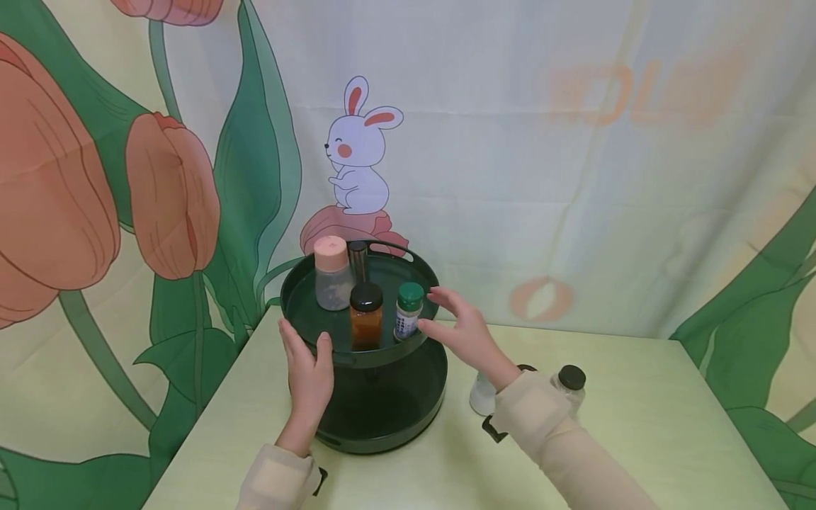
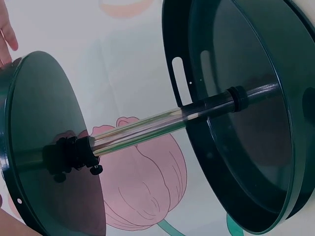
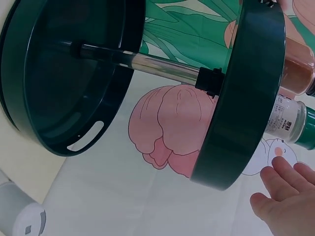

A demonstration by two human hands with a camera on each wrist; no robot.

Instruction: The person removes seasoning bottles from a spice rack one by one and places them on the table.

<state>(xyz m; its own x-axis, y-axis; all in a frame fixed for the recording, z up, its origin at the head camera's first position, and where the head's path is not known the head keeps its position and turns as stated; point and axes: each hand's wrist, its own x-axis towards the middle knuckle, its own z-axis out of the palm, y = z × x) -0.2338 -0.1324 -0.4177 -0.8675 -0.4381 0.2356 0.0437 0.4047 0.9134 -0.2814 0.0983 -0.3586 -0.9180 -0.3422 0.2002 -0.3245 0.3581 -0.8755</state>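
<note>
A dark green two-tier round rack stands on the table, its upper tray (image 1: pixel 382 357) joined to the lower tray (image 1: pixel 376 446) by a clear post (image 2: pixel 140 130). My left hand (image 1: pixel 310 379) is at the upper tray's left front rim, fingers straight; contact is unclear. Beside the right rim, my right hand (image 1: pixel 468 336) reaches in with fingers spread, nearest a small green-capped seasoning jar (image 1: pixel 408 317). An amber jar with a black lid (image 1: pixel 366 326), a pink-lidded bottle (image 1: pixel 334 287) and a slim dark container (image 1: pixel 359 262) also stand on the upper tray. The lower tray's visible part holds nothing.
Right of the rack, a black-capped bottle (image 1: pixel 570 382) and a pale container (image 1: pixel 482 397) stand on the light table (image 1: pixel 663 425), partly hidden by my right forearm. A printed curtain (image 1: pixel 484 177) hangs behind the table.
</note>
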